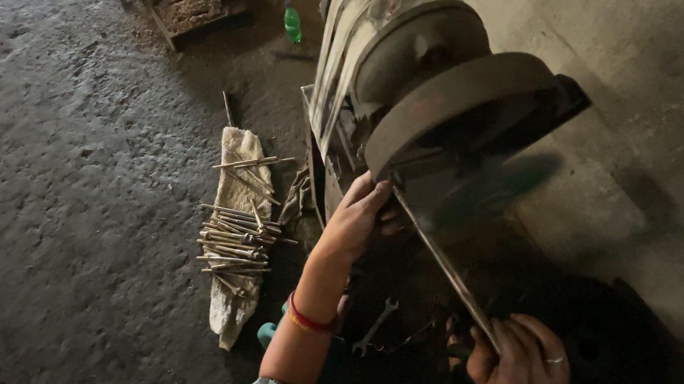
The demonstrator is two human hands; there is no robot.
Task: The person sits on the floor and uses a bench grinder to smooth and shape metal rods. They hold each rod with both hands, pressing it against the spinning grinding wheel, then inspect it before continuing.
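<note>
L hand [353, 218] & R hand [520, 361] fingers clamped on thin shiny metal rod [444, 267], tip by round grinder wheel [460, 111]; rods pile [235, 239] on rough cloth [240, 195] left of fingers

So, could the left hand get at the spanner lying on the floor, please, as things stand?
Probably yes. The spanner lies in the open just below the left hand, nothing covering it. But that hand rests against the rod by the machine, so it must let go first.

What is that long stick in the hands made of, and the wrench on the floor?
The long rod, held by the left hand and right hand, looks like bare metal, probably steel: thin, straight, grey with a dull shine. The wrench also looks like metal, grey and faintly glinting, though dim light leaves its finish unclear.
</note>
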